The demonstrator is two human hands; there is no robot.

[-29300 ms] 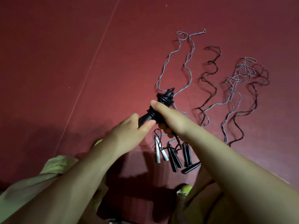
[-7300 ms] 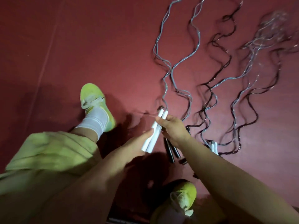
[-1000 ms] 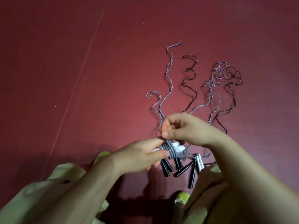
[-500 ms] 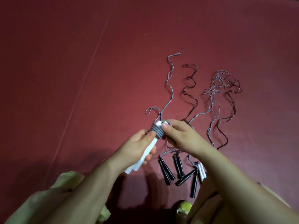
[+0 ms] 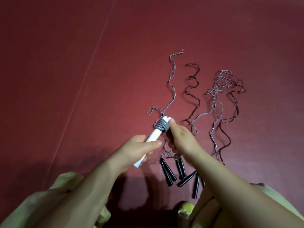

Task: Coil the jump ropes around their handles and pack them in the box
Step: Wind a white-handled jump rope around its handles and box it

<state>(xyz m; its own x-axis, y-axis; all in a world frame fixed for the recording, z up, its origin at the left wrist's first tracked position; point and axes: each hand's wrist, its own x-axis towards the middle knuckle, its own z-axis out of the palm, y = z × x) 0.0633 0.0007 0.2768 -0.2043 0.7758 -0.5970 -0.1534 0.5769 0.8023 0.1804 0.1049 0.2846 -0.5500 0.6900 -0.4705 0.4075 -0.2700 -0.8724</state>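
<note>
Left hand [image 5: 139,148] grips white handles [image 5: 148,141] (grey rope [image 5: 162,126] coiled)

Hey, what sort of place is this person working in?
Probably a gym or sports hall floor, though that is a guess: a dark red floor with a faint line across it, jump ropes laid out in rows, and yellow-green sports shoes.

Vs half a second back: left hand [image 5: 139,149] now holds the paired white plastic handles [image 5: 152,141] lower on the shafts, more white exposed below the grey coil [image 5: 162,126]. Right hand [image 5: 179,137] thumb presses beside the coil. Vs seven seconds ago: the grey cord [image 5: 171,83] was unwound, now several turns on.
</note>
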